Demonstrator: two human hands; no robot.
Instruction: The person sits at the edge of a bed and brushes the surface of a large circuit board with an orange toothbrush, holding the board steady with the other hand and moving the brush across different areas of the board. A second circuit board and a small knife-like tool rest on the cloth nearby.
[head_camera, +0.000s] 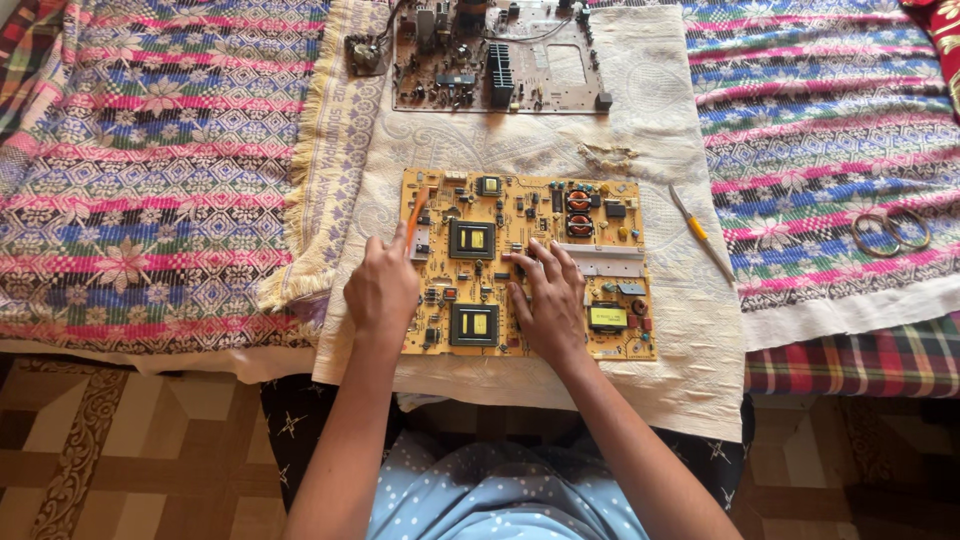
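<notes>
In the middle of the frame a yellow power-supply circuit board (528, 262) lies flat on a cream quilted cloth (660, 380), and both hands are on it. The left hand (381, 288), at the board's left edge, is closed around an orange-handled tool (417, 214) whose tip points up toward the board's upper left corner; what kind of tool it is cannot be made out, since the fingers hide most of it. The right hand (548, 300) lies open and flat, fingers spread, pressing on the board's centre just right of the two square transformers. The risk here seems to be a slip: if the tool skids off a component, it could scrape neighbouring parts or traces, and the flat palm bearing on upright components could bend them. The board could also slide on the soft cloth if the pressing hand eases. A second, darker circuit board (495, 55) rests at the top of the frame, and a yellow-handled screwdriver (702, 234) lies to the right, well apart from both hands.
</notes>
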